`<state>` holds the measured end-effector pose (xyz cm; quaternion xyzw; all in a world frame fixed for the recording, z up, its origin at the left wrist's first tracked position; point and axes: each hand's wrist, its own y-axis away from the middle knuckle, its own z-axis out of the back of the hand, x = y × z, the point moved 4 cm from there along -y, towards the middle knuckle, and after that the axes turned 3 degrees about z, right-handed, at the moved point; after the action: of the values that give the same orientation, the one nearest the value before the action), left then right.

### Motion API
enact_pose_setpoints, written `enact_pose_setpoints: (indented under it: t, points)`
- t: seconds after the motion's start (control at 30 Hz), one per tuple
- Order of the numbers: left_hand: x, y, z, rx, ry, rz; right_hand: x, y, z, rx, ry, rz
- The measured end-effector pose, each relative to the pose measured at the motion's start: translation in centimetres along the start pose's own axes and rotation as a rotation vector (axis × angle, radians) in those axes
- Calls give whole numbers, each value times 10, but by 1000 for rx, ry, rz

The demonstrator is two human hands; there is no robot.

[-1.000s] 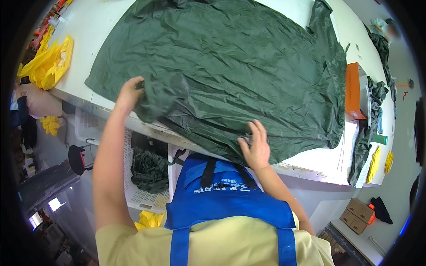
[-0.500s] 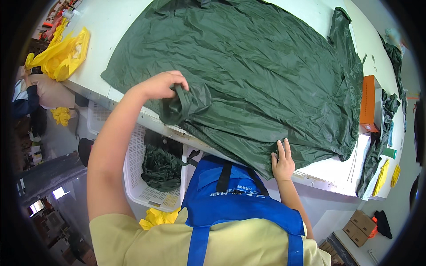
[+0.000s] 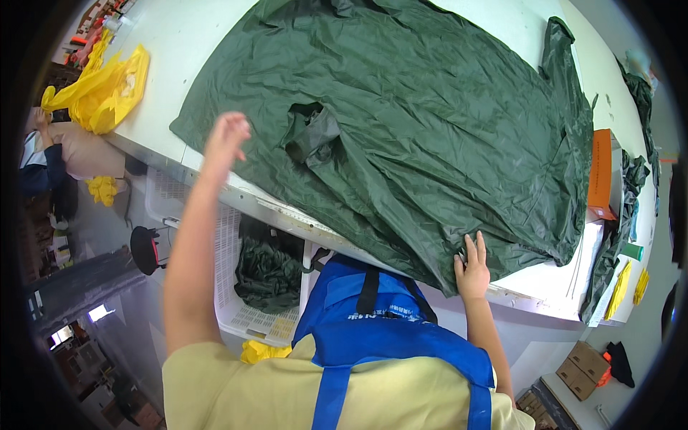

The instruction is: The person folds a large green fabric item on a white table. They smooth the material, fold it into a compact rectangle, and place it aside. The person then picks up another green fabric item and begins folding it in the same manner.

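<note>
A large dark green garment (image 3: 401, 136) of thin, shiny fabric, which looks like a raincoat, lies wrinkled across the white table (image 3: 161, 43). One sleeve end (image 3: 315, 136) stands up in a loose, open tube at the garment's left middle. My left hand (image 3: 228, 136) is lifted beside the garment's left edge, slightly blurred, empty, with its fingers loosely bent and apart. Near the table's front edge, my right hand (image 3: 473, 276) rests on the fabric with its fingers stretched out. Another narrow green part (image 3: 555, 46) sticks out at the far right.
A yellow plastic bag (image 3: 118, 89) lies at the table's left end, near another person (image 3: 43, 158). Below the front edge, a white crate (image 3: 276, 322) holds crumpled green fabric (image 3: 269, 272). An orange box (image 3: 600, 175) and more green fabric are at the right.
My left hand has let go of the sleeve end and moved left, away from it. The sleeve end now stands farther from the front edge. My right hand remains on the fabric.
</note>
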<state>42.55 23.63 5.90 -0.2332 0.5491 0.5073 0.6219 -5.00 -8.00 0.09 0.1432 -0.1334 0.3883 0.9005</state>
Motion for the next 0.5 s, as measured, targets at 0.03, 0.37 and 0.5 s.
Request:
enact_pose_setpoints:
  t: [0.03, 0.37, 0.5]
  points:
    - [7, 20, -18, 64, -102, -77, 1, -3, 4, -7, -37, -28]
    - [7, 17, -51, -23, -104, -235, -43, -54, 18, -181, 178, -371]
    - [89, 23, -25, 30, -608, -188, -57, -57, 24, -101, 195, -438]
